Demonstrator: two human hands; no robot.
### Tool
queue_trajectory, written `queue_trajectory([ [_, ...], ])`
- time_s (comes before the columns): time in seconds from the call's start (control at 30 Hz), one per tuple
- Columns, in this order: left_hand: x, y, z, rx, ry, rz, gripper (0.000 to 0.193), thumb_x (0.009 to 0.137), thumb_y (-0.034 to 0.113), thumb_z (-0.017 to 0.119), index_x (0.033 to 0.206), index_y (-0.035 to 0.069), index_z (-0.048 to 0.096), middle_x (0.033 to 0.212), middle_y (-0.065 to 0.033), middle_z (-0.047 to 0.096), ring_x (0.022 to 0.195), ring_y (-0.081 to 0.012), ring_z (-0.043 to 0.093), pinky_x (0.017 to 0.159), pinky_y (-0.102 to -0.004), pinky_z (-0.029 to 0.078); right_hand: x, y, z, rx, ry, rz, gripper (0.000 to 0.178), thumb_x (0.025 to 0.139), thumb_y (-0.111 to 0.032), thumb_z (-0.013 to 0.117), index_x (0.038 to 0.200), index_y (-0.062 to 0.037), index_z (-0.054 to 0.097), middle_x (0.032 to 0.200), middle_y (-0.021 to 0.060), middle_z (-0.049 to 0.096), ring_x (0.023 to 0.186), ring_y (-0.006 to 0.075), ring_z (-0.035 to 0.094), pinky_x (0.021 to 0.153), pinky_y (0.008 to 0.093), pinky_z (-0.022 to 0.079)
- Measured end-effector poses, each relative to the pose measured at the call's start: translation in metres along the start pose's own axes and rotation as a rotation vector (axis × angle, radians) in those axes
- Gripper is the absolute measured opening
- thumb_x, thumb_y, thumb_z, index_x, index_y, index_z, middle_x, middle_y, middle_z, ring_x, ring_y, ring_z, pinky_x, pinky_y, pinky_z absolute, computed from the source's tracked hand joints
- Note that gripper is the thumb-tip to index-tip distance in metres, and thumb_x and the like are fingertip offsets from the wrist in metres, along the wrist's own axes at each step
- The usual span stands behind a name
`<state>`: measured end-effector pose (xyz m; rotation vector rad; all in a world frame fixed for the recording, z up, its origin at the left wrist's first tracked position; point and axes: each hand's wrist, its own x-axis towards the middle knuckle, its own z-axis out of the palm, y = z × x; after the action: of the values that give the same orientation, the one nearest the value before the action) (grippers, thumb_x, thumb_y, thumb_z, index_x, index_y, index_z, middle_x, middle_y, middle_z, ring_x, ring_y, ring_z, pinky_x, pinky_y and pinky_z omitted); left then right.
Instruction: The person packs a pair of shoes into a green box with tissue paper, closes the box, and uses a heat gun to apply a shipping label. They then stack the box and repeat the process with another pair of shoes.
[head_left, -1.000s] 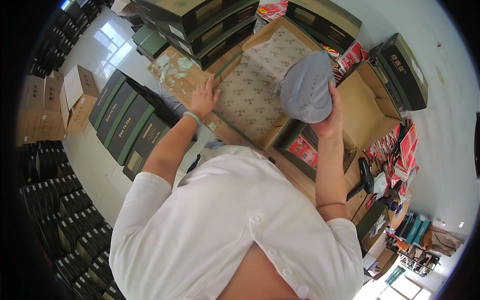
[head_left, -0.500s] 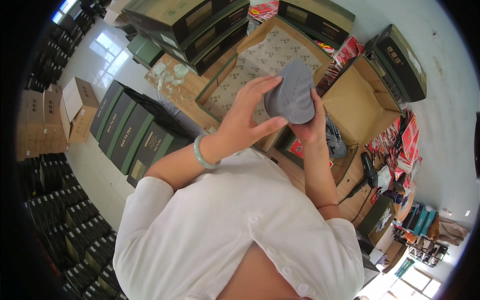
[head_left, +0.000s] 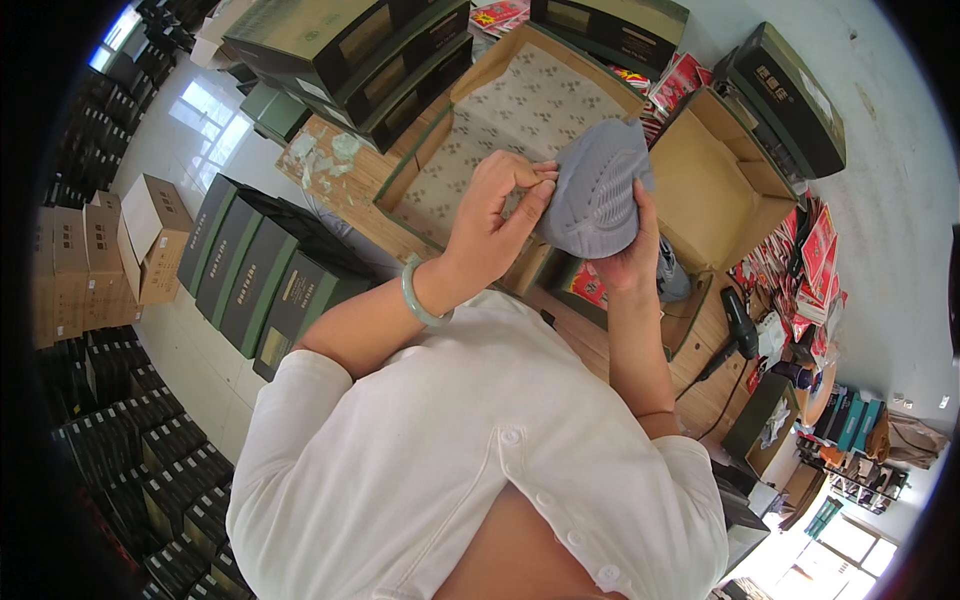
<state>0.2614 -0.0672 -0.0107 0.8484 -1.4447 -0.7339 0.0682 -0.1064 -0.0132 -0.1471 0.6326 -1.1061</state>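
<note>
A grey shoe (head_left: 595,195), its ridged sole turned toward me, is held up over the work table. My right hand (head_left: 630,255) grips it from the right and below, thumb along its right edge. At the shoe's left edge, my left hand (head_left: 500,205) has thumb and forefinger pinched together; whatever is between the fingertips is too small to make out. A second grey shoe (head_left: 672,278) lies in a box behind my right wrist, partly hidden. Beyond the hands is an open shoebox (head_left: 475,125) lined with patterned paper.
An empty cardboard box lid (head_left: 715,185) stands right of the shoe. A black hair dryer (head_left: 738,325) lies on the table (head_left: 715,395), near red packets (head_left: 815,265). Dark shoeboxes (head_left: 370,65) are stacked at far left; shopping bags (head_left: 265,270) stand beside my left arm.
My left hand's fingers have gone from spread around the shoe to a pinch at its left edge. The shoe has tilted, showing more of its ridged sole.
</note>
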Motion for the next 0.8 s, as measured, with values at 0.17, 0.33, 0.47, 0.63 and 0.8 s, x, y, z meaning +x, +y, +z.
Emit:
queue_trajectory([
  [0.17, 0.005, 0.023, 0.006, 0.081, 0.079, 0.044, 0.011, 0.096, 0.009, 0.061, 0.099, 0.0, 0.057, 0.101, -0.0113, 0.057, 0.106, -0.0273, 0.06, 0.097, -0.0367, 0.042, 0.002, 0.001, 0.002, 0.005, -0.032, 0.04, 0.053, 0.093, -0.034, 0.062, 0.136, -0.0065, 0.049, 0.134, 0.0099, 0.058, 0.124, 0.0294, 0.053, 0.109, 0.0486, 0.038],
  [0.33, -0.004, 0.009, 0.011, 0.102, 0.145, -0.012, 0.013, 0.096, 0.013, 0.062, 0.101, 0.001, 0.057, 0.103, -0.011, 0.059, 0.1, -0.0246, 0.061, 0.093, -0.034, 0.044, 0.013, 0.006, -0.001, 0.002, -0.045, 0.043, 0.053, 0.092, -0.035, 0.062, 0.136, -0.0073, 0.049, 0.135, 0.0091, 0.057, 0.125, 0.0291, 0.053, 0.109, 0.0494, 0.037],
  [0.47, -0.017, -0.014, -0.013, -0.083, 0.203, -0.191, 0.013, 0.099, 0.013, 0.059, 0.097, 0.001, 0.055, 0.097, -0.0073, 0.062, 0.094, -0.02, 0.062, 0.089, -0.0306, 0.046, 0.016, 0.01, 0.006, -0.046, -0.024, 0.054, 0.056, 0.091, -0.035, 0.065, 0.137, -0.0077, 0.049, 0.136, 0.0089, 0.056, 0.124, 0.0291, 0.053, 0.109, 0.0502, 0.038],
  [0.63, -0.043, -0.069, -0.066, -0.014, 0.429, -0.437, 0.034, 0.105, 0.025, 0.046, 0.086, 0.0, 0.06, 0.092, -0.0063, 0.065, 0.092, -0.0188, 0.062, 0.088, -0.0317, 0.047, 0.029, 0.016, 0.017, -0.224, 0.052, 0.115, 0.062, 0.088, -0.032, 0.069, 0.139, -0.0049, 0.046, 0.138, 0.0133, 0.054, 0.126, 0.0295, 0.053, 0.11, 0.047, 0.038],
  [0.8, -0.088, -0.155, -0.134, 0.44, 0.549, -0.326, 0.059, 0.108, 0.038, 0.031, 0.082, -0.001, 0.065, 0.09, -0.0146, 0.065, 0.09, -0.028, 0.061, 0.086, -0.0386, 0.047, 0.065, 0.054, -0.005, -1.165, -0.084, -0.406, 0.095, 0.074, -0.034, 0.081, 0.148, -0.0026, 0.031, 0.14, 0.0171, 0.048, 0.127, 0.0324, 0.049, 0.108, 0.041, 0.039],
])
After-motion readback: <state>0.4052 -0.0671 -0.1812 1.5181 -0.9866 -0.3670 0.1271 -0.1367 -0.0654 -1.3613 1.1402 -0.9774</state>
